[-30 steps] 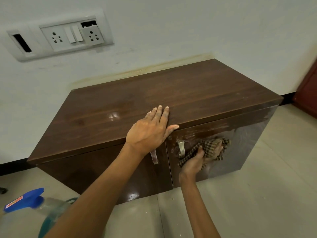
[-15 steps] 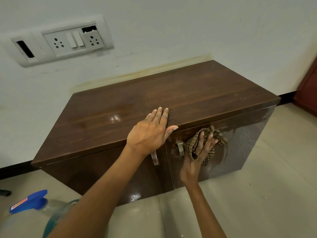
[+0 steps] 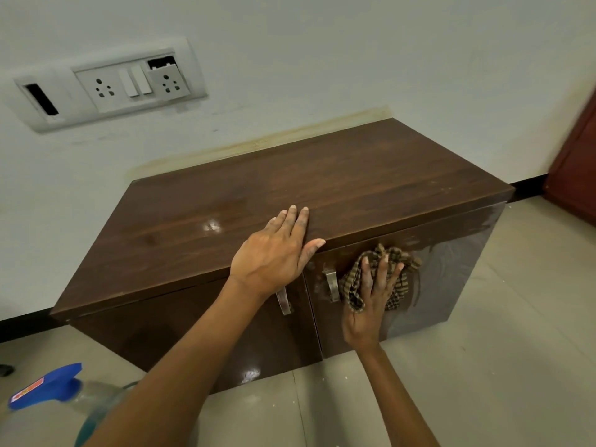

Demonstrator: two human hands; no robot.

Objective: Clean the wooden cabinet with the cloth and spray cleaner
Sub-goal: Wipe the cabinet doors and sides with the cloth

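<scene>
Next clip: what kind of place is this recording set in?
Probably a room in a home or small office: a low wooden cabinet stands against a painted wall with a switch-and-socket panel, on a tiled floor, with what looks like a reddish door at the right.

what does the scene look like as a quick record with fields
left hand: flat on the cabinet top, near its front edge
right hand: straight fingers press the cloth against the right door
cloth: checked, bunched, beside that door's handle
right door: smeared, streaky
spray bottle: lower left, blue head, no hand on it
</scene>
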